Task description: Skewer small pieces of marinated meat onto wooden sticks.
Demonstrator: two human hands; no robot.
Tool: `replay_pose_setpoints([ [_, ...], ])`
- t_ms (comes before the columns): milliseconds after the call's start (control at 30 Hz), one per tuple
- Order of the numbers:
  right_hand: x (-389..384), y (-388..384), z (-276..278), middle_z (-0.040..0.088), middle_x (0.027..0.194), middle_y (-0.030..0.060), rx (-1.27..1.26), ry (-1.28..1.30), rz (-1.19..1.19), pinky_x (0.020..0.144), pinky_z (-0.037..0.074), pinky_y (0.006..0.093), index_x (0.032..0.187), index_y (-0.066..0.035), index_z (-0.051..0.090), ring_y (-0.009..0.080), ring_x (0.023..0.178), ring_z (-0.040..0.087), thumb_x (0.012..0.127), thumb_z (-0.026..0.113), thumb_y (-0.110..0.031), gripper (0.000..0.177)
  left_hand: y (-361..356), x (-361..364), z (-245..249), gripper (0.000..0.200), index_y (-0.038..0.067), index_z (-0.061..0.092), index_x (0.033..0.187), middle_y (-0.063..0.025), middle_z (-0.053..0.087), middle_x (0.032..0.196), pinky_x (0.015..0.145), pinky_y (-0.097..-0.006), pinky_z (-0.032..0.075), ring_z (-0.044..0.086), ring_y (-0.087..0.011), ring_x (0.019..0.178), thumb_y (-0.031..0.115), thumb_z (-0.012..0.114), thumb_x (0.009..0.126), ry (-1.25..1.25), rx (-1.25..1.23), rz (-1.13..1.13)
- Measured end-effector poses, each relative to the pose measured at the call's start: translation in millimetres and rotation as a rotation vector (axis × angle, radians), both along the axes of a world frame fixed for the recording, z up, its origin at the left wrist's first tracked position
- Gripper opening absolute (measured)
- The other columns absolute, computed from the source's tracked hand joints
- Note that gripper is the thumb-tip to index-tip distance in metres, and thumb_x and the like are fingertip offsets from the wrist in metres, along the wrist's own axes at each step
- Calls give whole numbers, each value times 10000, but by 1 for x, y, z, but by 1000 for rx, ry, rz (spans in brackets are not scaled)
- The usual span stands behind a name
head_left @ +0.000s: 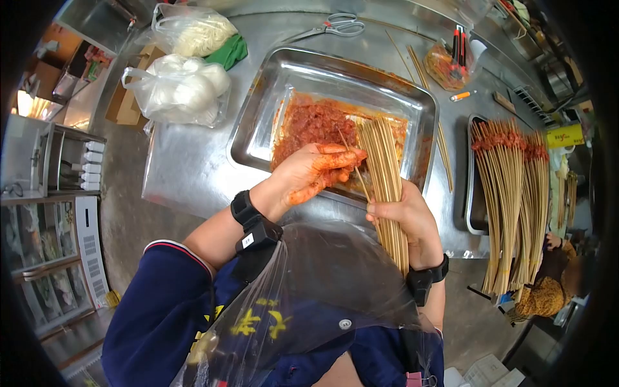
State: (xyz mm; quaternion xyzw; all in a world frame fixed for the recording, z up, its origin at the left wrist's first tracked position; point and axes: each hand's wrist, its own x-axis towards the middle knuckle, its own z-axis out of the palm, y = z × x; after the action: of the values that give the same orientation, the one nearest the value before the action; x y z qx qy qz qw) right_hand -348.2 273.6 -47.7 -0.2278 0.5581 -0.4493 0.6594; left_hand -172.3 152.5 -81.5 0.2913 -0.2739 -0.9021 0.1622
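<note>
My left hand (319,171), its fingers smeared with red marinade, is closed at the front of the metal tray (255,97). A small piece of red meat appears pinched at its fingertips, partly hidden by the fingers. One thin bamboo skewer (362,182) runs past those fingertips. My right hand (412,216) grips a thick bundle of bamboo skewers (383,158), and its thumb presses the single skewer's lower end. Behind my left hand, a heap of red marinated meat (313,126) lies in the tray. The bundle's upper end overlaps the tray's right half.
Finished meat skewers (500,168) fill a second tray at right. Scissors (342,26), loose skewers (445,158), an orange marker (462,96) and a container holding red-handled tools (451,68) lie behind. Plastic bags (184,90) stand at left. Another person (548,290) is at far right.
</note>
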Motion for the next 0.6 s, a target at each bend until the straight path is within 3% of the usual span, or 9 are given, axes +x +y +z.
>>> replay_pose_setpoints([
  [167, -3, 2, -7, 598, 816, 98, -58, 58, -14, 573, 478, 249, 1010, 26, 528, 150, 640, 591, 660, 640, 1, 368, -4, 1, 0, 231, -30, 606, 1059, -53, 617, 902, 594, -189, 457, 546, -81, 692, 127, 570, 893, -57, -101, -25],
  [267, -8, 5, -4, 613, 874, 117, -109, -16, -70, 617, 508, 276, 1021, 31, 529, 161, 689, 605, 675, 605, 0, 356, -3, -1, -9, 217, -25, 619, 1042, -22, 583, 813, 503, -174, 364, 446, -49, 590, 125, 566, 895, -103, -90, 3],
  [367, -4, 4, 8, 614, 889, 131, -41, -158, 22, 686, 535, 316, 1033, 41, 519, 187, 738, 623, 674, 582, -13, 368, -1, -8, -20, 186, -3, 607, 990, -37, 596, 834, 526, -182, 414, 498, -76, 607, 153, 574, 895, -147, -88, 34],
  [500, -5, 5, 0, 609, 903, 139, -62, -231, -26, 778, 542, 350, 1049, 52, 507, 214, 792, 635, 677, 575, -19, 385, -1, -16, -20, 116, 23, 595, 963, -28, 595, 826, 545, -181, 422, 522, -57, 660, 103, 578, 881, -227, -236, 126],
  [600, -14, 10, -10, 597, 897, 120, -124, -254, -109, 804, 535, 342, 1057, 63, 505, 215, 842, 631, 693, 573, -13, 378, -14, -11, -34, 128, 20, 607, 978, -22, 615, 857, 616, -226, 464, 562, -82, 734, 81, 583, 868, -308, -521, 266],
])
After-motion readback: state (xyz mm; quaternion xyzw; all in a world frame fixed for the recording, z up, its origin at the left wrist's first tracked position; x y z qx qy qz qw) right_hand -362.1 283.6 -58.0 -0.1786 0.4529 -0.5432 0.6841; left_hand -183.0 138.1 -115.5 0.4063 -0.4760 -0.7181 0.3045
